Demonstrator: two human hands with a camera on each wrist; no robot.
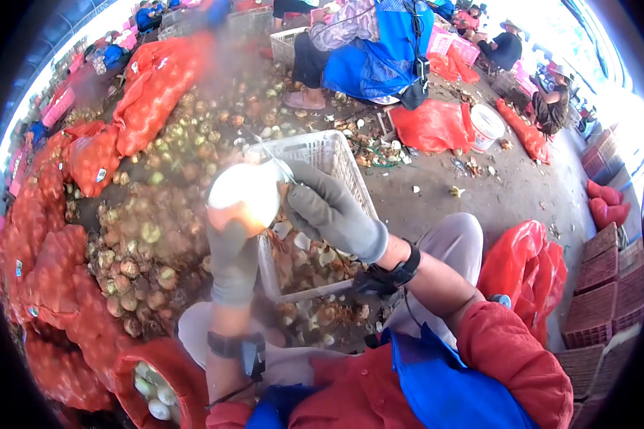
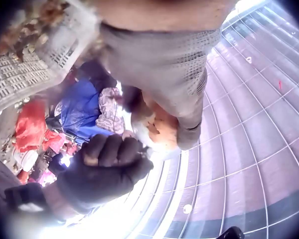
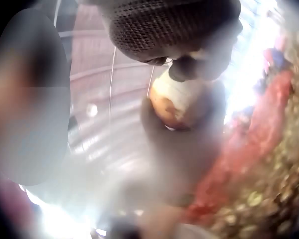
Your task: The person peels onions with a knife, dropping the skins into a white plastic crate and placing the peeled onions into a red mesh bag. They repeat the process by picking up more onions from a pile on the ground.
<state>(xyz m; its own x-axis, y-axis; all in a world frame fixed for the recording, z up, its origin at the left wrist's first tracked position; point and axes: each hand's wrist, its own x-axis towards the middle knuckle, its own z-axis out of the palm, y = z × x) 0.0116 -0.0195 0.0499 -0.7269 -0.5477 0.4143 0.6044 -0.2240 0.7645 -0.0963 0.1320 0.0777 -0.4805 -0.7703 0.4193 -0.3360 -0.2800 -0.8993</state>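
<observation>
A partly peeled onion (image 1: 247, 191), white on top with orange-brown skin below, is held up in front of the body. My grey-gloved left hand (image 1: 235, 264) grips it from underneath; the left wrist view shows brown skin on the onion (image 2: 163, 128) beside the glove. At the onion's right side, my gloved right hand (image 1: 333, 212) pinches a small knife, whose thin blade (image 1: 268, 151) points up and left. In the right wrist view, the right hand's fingers (image 3: 182, 69) are right at the pale top of the onion (image 3: 174, 102).
Below the hands stands a pale plastic crate (image 1: 356, 171) with peelings inside. Loose onions (image 1: 150, 232) cover the ground to the left, bordered by full red mesh sacks (image 1: 57, 275). An open sack (image 1: 161, 361) holds peeled onions. Another person (image 1: 379, 50) sits ahead, near a white bucket (image 1: 486, 127).
</observation>
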